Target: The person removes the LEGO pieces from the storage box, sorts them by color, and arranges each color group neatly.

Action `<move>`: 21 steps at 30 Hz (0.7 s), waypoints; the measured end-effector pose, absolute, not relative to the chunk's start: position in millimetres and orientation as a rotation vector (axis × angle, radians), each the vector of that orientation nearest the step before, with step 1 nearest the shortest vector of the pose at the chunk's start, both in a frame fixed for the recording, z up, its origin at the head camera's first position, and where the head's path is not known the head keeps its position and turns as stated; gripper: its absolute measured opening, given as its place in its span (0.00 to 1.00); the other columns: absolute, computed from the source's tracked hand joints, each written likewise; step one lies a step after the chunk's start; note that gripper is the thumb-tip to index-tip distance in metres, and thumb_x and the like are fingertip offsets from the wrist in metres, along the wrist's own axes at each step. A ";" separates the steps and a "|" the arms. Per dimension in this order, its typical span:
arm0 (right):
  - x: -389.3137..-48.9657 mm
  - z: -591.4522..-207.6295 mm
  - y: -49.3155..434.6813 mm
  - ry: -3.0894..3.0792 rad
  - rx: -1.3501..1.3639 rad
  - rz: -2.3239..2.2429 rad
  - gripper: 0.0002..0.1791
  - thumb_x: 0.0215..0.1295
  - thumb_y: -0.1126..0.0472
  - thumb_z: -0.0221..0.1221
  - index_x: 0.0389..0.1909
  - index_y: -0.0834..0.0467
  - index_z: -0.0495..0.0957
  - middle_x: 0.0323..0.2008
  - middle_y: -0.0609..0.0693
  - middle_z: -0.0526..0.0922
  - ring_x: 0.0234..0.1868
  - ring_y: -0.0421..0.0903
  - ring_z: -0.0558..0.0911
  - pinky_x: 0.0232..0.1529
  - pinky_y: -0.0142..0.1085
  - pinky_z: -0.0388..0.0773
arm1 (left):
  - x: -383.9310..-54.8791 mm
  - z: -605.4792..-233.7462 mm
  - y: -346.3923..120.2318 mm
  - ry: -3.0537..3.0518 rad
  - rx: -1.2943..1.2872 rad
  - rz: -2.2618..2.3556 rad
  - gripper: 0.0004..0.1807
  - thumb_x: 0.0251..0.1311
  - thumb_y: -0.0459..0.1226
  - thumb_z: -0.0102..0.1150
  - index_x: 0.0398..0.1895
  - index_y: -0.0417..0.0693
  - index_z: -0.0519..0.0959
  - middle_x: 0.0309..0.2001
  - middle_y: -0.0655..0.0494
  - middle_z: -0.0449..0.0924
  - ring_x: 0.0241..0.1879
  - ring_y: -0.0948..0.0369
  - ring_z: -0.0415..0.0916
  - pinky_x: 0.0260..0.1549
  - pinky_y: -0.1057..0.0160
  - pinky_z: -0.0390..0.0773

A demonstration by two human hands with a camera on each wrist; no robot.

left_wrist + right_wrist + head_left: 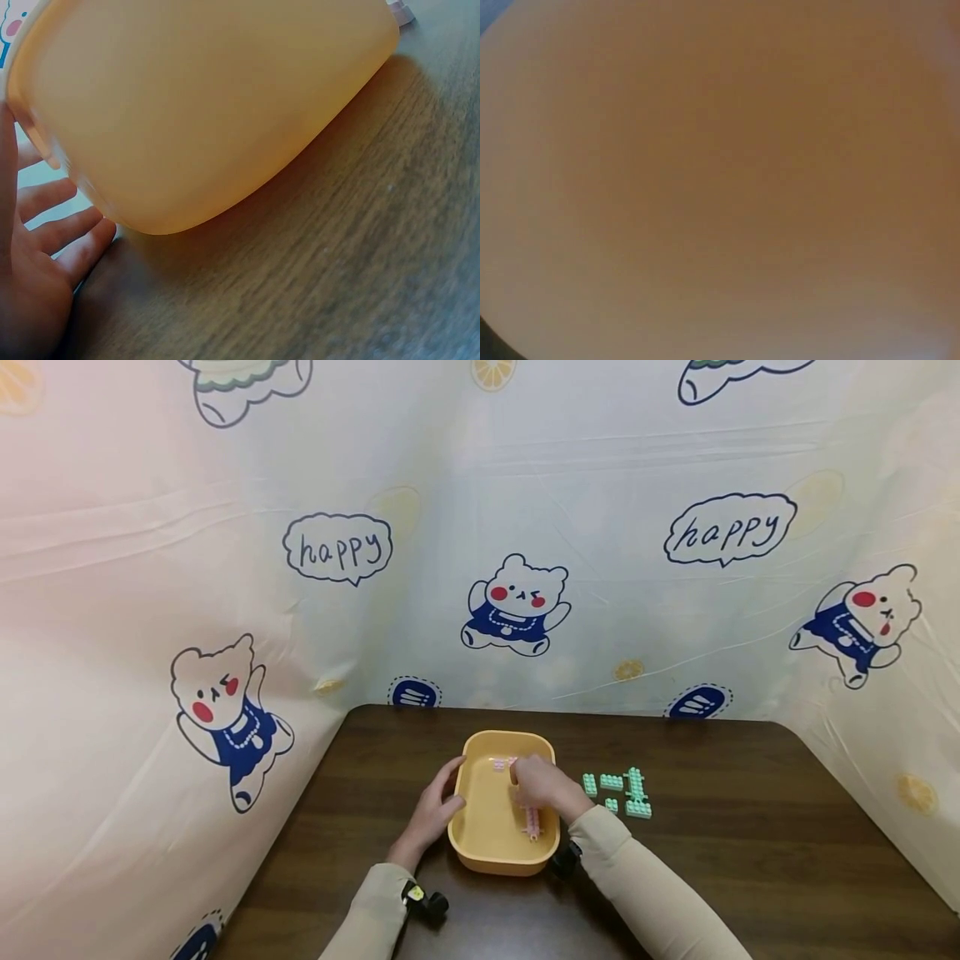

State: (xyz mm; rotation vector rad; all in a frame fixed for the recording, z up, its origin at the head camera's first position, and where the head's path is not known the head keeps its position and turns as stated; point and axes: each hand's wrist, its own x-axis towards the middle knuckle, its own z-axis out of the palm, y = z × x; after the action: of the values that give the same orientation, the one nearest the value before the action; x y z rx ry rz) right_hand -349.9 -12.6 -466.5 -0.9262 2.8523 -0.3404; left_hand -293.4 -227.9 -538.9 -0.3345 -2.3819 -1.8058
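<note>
A yellow plastic basin (487, 835) stands on the table, with pink toy building bricks (498, 765) at its far end and a longer pink brick piece (532, 823) along its right side. My left hand (437, 806) is at the basin's left side; in the left wrist view its fingers (52, 236) lie fairly straight against the outer wall. Inside the basin, my right hand (538, 781) reaches down with bent fingers among the pink bricks. Its fingertips are hidden, so any brick between them cannot be made out. Blurred yellow wall (727, 165) fills the right wrist view.
Several mint green building bricks (611, 782) lie on the dark wooden table (720, 827) to the right of the basin, some joined into a longer piece (636, 789). A printed cloth (600, 635) hangs behind the table and along its sides.
</note>
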 end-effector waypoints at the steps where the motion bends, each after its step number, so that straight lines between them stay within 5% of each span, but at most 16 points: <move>1: -350.2 -467.0 -12.9 2.854 -0.930 -0.331 0.01 0.55 0.66 0.63 0.28 0.59 0.81 0.24 0.47 0.77 0.23 0.42 0.73 0.26 0.33 0.72 | -292.9 -537.3 -228.1 -2.390 -0.336 -1.811 0.38 0.57 0.23 0.48 0.74 0.48 0.58 0.70 0.38 0.62 0.66 0.45 0.67 0.51 0.69 0.72; 9: -350.4 -468.5 -12.8 2.866 -0.960 -0.310 0.11 0.53 0.67 0.62 0.17 0.55 0.72 0.16 0.45 0.67 0.18 0.41 0.66 0.19 0.32 0.62 | -275.5 -508.6 -224.8 -2.393 -0.386 -1.829 0.37 0.56 0.24 0.48 0.73 0.44 0.59 0.69 0.34 0.62 0.65 0.41 0.66 0.52 0.67 0.73; 21: -351.9 -471.2 -11.5 2.855 -0.944 -0.317 0.13 0.57 0.66 0.62 0.16 0.54 0.72 0.15 0.45 0.69 0.16 0.40 0.69 0.17 0.30 0.65 | -273.9 -507.0 -224.4 -2.380 -0.418 -1.830 0.37 0.56 0.23 0.47 0.73 0.42 0.58 0.69 0.32 0.61 0.65 0.39 0.66 0.50 0.65 0.74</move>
State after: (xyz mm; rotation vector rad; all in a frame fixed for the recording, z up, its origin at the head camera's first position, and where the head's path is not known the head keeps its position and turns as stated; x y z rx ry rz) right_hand -351.9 -11.5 -471.2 -0.9437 2.8550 -0.3167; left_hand -273.9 -224.4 -507.0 -0.4182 -2.3805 -1.8304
